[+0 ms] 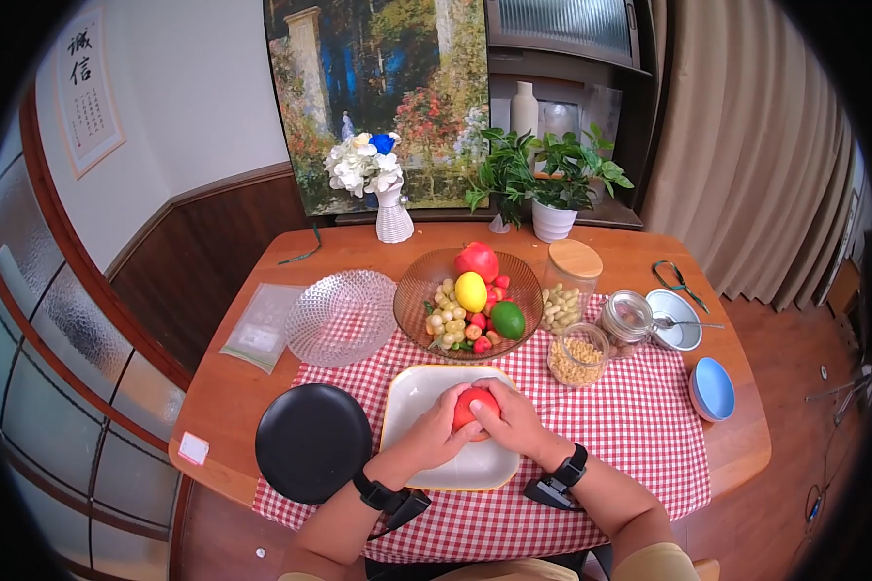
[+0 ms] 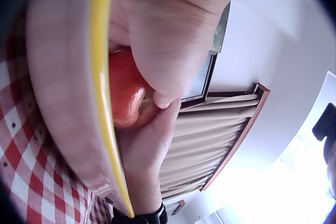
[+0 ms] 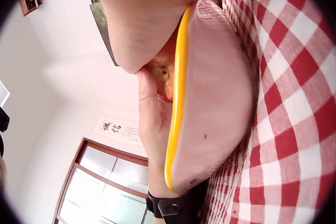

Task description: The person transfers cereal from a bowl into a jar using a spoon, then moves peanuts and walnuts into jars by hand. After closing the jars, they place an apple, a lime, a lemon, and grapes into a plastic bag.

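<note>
Here | left hand (image 1: pixel 430 432), right hand (image 1: pixel 518 422): curled round red fruit (image 1: pixel 467 406) | scarred end (image 3: pixel 165 72) pointing nearward | long axis unclear

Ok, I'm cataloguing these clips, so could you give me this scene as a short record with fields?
held: red fruit, gripped by left hand and right hand
below: white tray with yellow rim; whether they touch is hidden
left of tray: black plate
beyond tray: brown glass bowl holding lemon, grapes, green fruit
under tray: red-and-white checked cloth
</note>
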`<state>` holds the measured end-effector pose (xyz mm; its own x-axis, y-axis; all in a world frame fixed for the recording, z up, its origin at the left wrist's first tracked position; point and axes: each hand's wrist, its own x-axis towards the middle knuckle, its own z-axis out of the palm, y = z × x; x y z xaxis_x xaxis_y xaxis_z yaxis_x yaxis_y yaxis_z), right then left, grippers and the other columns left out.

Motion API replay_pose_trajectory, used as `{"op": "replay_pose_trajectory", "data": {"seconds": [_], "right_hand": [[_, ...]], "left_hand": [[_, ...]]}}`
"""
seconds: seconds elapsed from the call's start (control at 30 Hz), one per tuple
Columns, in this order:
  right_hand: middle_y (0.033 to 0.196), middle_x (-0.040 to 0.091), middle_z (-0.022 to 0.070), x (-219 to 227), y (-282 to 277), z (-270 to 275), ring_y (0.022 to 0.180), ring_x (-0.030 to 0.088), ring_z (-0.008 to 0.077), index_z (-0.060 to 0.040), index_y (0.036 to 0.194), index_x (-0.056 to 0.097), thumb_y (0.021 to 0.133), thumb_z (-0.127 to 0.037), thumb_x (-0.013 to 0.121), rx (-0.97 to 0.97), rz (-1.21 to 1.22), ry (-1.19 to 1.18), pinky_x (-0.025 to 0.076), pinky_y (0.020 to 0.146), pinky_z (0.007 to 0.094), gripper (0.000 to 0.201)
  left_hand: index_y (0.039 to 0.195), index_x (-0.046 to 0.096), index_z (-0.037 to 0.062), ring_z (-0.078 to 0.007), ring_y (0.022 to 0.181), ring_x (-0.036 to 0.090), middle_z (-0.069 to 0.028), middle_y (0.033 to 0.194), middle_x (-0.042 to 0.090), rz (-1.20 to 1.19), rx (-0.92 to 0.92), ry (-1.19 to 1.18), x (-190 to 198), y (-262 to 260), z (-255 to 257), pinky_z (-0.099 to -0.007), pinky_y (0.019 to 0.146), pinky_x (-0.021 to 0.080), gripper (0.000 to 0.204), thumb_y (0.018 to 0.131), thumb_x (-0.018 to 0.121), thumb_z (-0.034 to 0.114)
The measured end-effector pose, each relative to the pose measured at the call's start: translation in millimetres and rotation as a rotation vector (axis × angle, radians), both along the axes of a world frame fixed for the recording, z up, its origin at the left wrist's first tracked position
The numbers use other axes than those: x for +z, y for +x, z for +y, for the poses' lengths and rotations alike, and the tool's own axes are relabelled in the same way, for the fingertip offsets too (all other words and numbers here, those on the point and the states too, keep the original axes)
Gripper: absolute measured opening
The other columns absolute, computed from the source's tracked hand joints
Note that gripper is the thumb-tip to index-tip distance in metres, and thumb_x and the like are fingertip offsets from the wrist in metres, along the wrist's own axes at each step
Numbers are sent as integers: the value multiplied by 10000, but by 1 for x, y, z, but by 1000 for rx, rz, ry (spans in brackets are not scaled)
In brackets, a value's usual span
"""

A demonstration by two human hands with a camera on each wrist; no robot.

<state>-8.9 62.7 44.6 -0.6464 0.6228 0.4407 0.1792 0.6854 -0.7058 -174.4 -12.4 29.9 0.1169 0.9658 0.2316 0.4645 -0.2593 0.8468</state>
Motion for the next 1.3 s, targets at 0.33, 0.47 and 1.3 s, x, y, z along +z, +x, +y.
{"op": "replay_pose_trajectory", "data": {"seconds": [0.33,0.47,1.3], "right_hand": [[937,624,215,3,2,-1,858,617,385,-30,1102,524,956,-347,401,-17,-24,-107,482,746,433,370],[940,629,211,0,1,-1,870,622,375,-43,1100,528,936,-382,445,-28,-46,-76,489,751,426,385],[913,634,207,-5,0,3,851,617,373,-31,1066,561,919,-330,490,17,2,-98,480,767,412,341]], "left_hand": [[1319,265,-7,-386,1092,534,-260,1234,460,71,72,-55,15,6,-5,-422,900,455,885,691,799,314],[1302,285,-9,-368,1024,585,-245,1166,523,119,113,55,3,4,-2,-410,855,484,916,651,824,345],[1251,361,1,-408,1052,551,-262,1145,532,191,118,170,9,7,-5,-425,855,469,791,713,770,413]]}}
